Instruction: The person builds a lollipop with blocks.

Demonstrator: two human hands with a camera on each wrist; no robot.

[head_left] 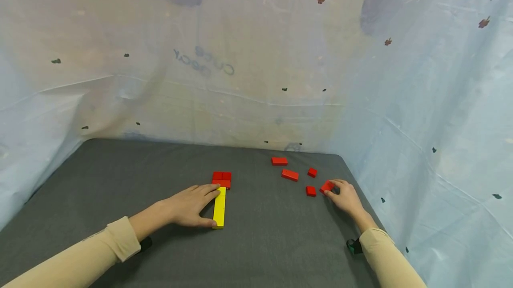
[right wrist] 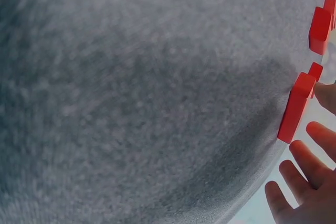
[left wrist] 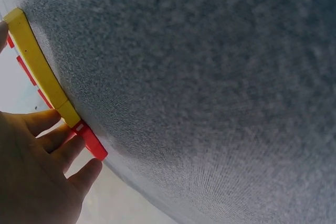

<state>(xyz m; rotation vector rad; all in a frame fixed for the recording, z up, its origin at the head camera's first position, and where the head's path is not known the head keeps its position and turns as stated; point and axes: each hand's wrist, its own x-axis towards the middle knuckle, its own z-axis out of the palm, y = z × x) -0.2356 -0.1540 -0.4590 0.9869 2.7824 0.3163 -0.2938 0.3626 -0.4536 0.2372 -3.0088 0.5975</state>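
Note:
My left hand (head_left: pixel 192 205) spans a yellow strip of blocks (head_left: pixel 219 210), its thumb at the near end and its fingertips over the far end. In the left wrist view a seam crosses the yellow strip (left wrist: pixel 39 64) near the fingers. Red blocks (head_left: pixel 222 180) lie against the strip's far end: two small squares with a longer piece in front. At the right, my right hand (head_left: pixel 346 198) has thumb and fingers spread around a red rectangular block (head_left: pixel 326 187). The right wrist view shows the thumb close to this block (right wrist: pixel 295 111) and the other fingers a little apart from it.
Left of the right hand lie two small red cubes (head_left: pixel 311 191) and two longer red blocks (head_left: pixel 290 175). They rest on a dark grey cloth-covered table (head_left: pixel 256 239). A pale printed curtain (head_left: pixel 240 56) hangs behind and along the right edge.

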